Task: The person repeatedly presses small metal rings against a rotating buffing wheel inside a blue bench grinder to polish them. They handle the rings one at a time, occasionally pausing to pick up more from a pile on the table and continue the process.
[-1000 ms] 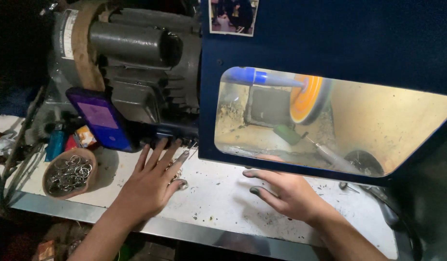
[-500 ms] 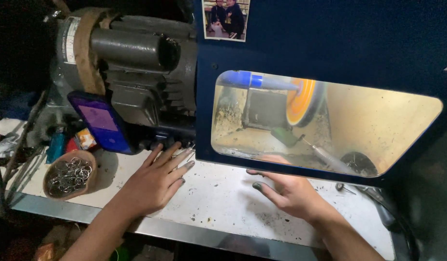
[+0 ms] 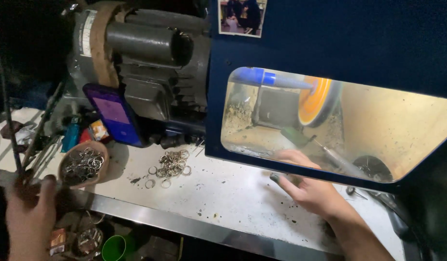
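My left hand [image 3: 29, 212] is low at the bench's left front corner. Its fingers curl around the lower end of a thin dark rod [image 3: 9, 125] that leans up to the left. Beside it stands a small brown bowl [image 3: 101, 153] full of metal rings. A loose pile of metal rings [image 3: 171, 164] lies on the white bench [image 3: 218, 198], away from both hands. My right hand [image 3: 311, 194] rests at the lower edge of the lit opening in the blue housing [image 3: 339, 38]. Its fingers are spread, one tip reaches inside, and I see nothing in it.
An orange wheel [image 3: 314, 100] on a blue shaft sits inside the opening. A grey motor [image 3: 151, 58] stands at the back left with a purple phone [image 3: 112, 113] leaning on it. A photo [image 3: 240, 17] is stuck to the housing. A green cup [image 3: 114, 249] sits below the bench.
My left hand has left the spot by the motor and drawn back to the lower left, uncovering the pile of rings. My right hand has moved forward to the opening.
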